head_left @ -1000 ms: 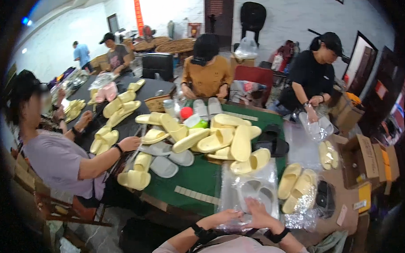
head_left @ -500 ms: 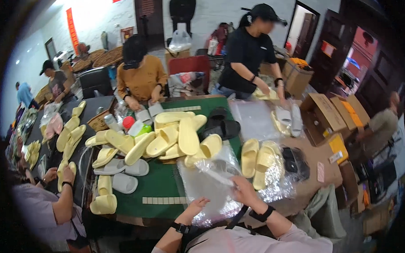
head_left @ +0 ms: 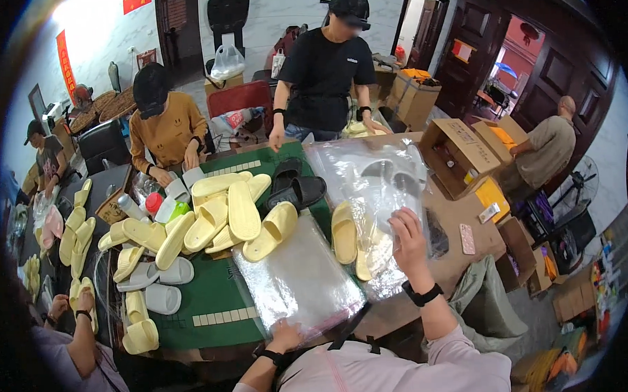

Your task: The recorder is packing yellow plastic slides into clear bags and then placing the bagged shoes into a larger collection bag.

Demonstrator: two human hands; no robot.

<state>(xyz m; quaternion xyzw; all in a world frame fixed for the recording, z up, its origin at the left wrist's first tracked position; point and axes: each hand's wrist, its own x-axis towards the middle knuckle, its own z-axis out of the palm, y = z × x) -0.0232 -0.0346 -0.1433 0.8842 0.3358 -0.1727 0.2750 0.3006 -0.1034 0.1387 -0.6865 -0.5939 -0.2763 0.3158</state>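
Observation:
My right hand (head_left: 410, 242) is raised over the right part of the table, fingers closed on a clear plastic bag (head_left: 412, 192) that stretches away from me. Seen through its glare are grey slippers. Below and left of that hand lies a pale yellow slipper (head_left: 344, 232), with another partly under shiny plastic. My left hand (head_left: 287, 334) rests at the near edge of a stack of clear plastic bags (head_left: 299, 279), its fingers loosely extended. Beyond the stack are a yellow slipper (head_left: 270, 232) and a pair of black slippers (head_left: 297, 190).
A heap of yellow slippers (head_left: 211, 217) and several grey slippers (head_left: 163, 298) cover the green mat (head_left: 215, 334). Cardboard boxes (head_left: 457, 149) and a pink phone-like item (head_left: 466, 239) are at right. Co-workers stand or sit across and left of the table.
My right hand has swung forward and right with the clear bag. My left hand has come down onto the bag stack. The view has turned right, and the co-worker in black has straightened up.

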